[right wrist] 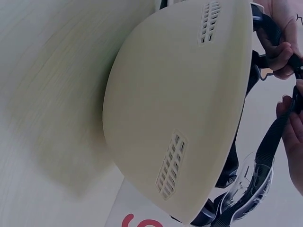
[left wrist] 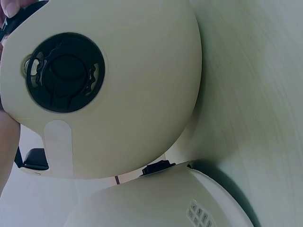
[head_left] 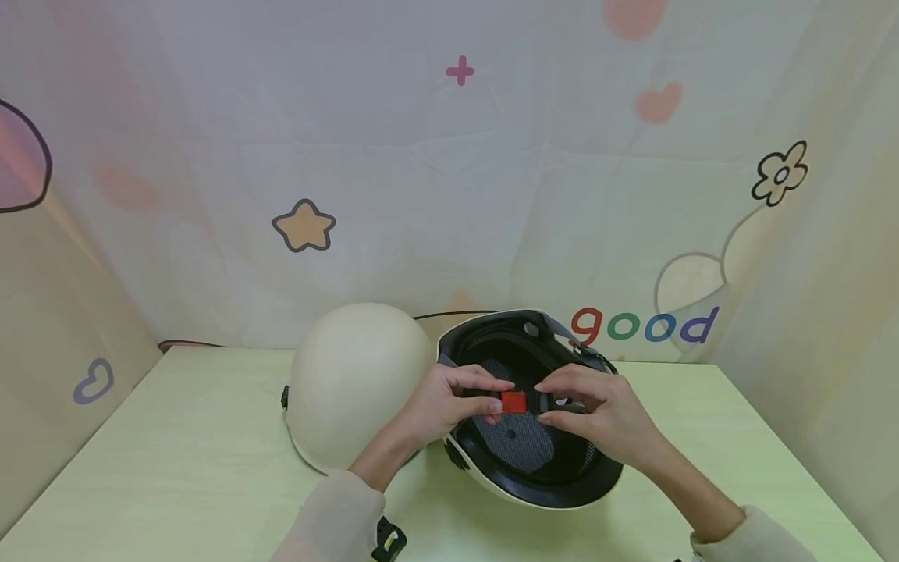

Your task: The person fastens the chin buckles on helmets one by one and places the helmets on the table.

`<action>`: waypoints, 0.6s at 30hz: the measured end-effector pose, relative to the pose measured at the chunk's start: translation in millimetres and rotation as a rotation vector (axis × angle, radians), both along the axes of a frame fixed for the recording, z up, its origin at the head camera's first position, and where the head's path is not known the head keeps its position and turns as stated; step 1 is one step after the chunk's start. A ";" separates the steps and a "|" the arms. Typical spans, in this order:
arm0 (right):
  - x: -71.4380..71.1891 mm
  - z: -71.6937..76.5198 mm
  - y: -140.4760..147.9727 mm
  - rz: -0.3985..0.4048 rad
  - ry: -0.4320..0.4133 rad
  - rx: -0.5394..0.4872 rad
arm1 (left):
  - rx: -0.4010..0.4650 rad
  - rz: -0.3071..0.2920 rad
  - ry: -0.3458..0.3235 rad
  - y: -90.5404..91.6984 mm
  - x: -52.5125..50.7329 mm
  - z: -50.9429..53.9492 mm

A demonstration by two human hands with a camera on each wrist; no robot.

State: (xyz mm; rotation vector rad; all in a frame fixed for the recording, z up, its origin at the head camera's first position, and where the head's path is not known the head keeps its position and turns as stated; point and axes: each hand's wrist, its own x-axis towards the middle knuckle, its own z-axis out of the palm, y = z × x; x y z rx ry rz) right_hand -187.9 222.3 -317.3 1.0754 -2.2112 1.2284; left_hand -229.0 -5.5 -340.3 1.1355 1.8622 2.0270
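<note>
A cream helmet (head_left: 541, 496) lies upturned, its dark padded inside facing me. Above its opening, my left hand (head_left: 445, 402) pinches the red part of a chin-strap buckle (head_left: 513, 402) between thumb and fingers. My right hand (head_left: 607, 406) pinches the black part of the buckle (head_left: 542, 401) just to the right. The two parts meet or nearly meet; whether they are locked I cannot tell. The black strap (right wrist: 271, 144) runs up from the helmet's side in the right wrist view. The left wrist view shows the shell (left wrist: 142, 85) with a round black fitting (left wrist: 66, 73).
A second cream helmet (head_left: 358, 382) sits dome up close by on the left, behind my left forearm. Both are on a pale green table (head_left: 175, 437). A patterned cloth backdrop (head_left: 393, 195) rises at the back, with a dark cable (head_left: 456, 314) along its foot.
</note>
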 end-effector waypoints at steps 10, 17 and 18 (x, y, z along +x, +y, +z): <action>0.8 -0.6 -0.5 0.007 -0.002 0.002 | -0.013 0.016 -0.007 0.2 2.7 0.9; 1.4 0.8 -0.3 0.012 0.007 0.018 | -0.005 0.011 -0.020 0.4 2.7 -0.6; 1.4 0.8 -0.4 0.011 0.007 0.019 | -0.005 0.010 -0.021 0.4 2.6 -0.9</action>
